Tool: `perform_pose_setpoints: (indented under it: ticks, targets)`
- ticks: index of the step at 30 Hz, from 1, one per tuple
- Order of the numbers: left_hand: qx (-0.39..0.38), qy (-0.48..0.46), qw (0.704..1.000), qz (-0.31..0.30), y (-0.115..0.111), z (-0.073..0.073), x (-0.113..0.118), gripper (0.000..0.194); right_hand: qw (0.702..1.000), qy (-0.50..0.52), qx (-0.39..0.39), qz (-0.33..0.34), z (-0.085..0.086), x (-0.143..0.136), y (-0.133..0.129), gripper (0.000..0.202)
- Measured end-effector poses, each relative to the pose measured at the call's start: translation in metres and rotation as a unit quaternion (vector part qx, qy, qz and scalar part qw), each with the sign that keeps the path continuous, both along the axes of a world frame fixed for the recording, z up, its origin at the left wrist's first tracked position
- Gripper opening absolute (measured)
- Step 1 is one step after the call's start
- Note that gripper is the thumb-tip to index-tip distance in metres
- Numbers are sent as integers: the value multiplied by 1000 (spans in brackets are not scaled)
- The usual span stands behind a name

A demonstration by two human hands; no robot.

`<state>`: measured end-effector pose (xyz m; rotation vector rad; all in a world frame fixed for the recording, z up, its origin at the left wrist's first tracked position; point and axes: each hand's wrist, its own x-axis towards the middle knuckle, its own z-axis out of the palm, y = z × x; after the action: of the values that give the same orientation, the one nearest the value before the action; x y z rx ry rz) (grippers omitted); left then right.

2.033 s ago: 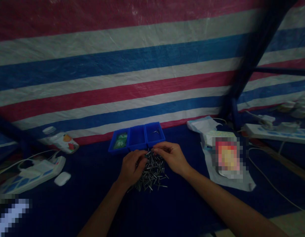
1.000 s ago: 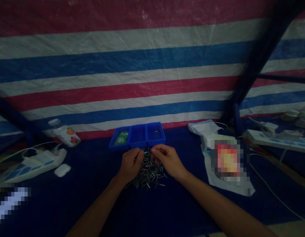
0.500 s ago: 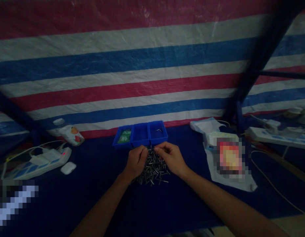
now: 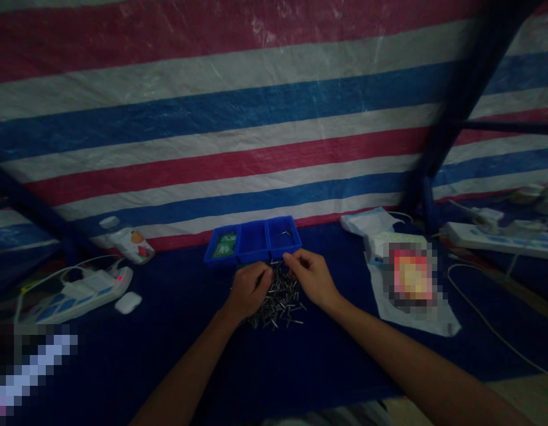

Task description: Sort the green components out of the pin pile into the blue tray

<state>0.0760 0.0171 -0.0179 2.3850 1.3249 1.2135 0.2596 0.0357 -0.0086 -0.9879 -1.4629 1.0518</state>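
Note:
A heap of small metal pins (image 4: 280, 305) lies on the dark blue tabletop (image 4: 176, 331). My left hand (image 4: 250, 288) is closed at the heap's left side, thumb against the fingers; what it pinches is too small to tell. My right hand (image 4: 312, 276) is closed at the upper right of the heap, its thumb and forefinger together near a small metal piece. Just behind the hands stand three joined blue bins. The left bin (image 4: 224, 244) holds green and whitish items, the middle bin (image 4: 253, 239) shows nothing inside, and the right bin (image 4: 283, 234) has a few thin metal pieces.
At left are a bottle (image 4: 134, 244), a power strip (image 4: 81, 299) and a small white case (image 4: 127, 303). To the right lie white packaging (image 4: 373, 223), a blurred red-and-yellow item (image 4: 412, 275), cables and another power strip (image 4: 508, 238). A striped sheet (image 4: 256, 112) hangs behind.
My left hand has shifted slightly right over the heap. The fingertips of my right hand have risen a little. The camera view has tilted slightly.

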Motion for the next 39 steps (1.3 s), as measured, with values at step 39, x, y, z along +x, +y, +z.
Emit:
perform_pose_setpoints:
  ticks: [39]
  targets:
    - [17,21,997,78,2,5,0,22,997,-42,37,45,3,-3,-11,31]
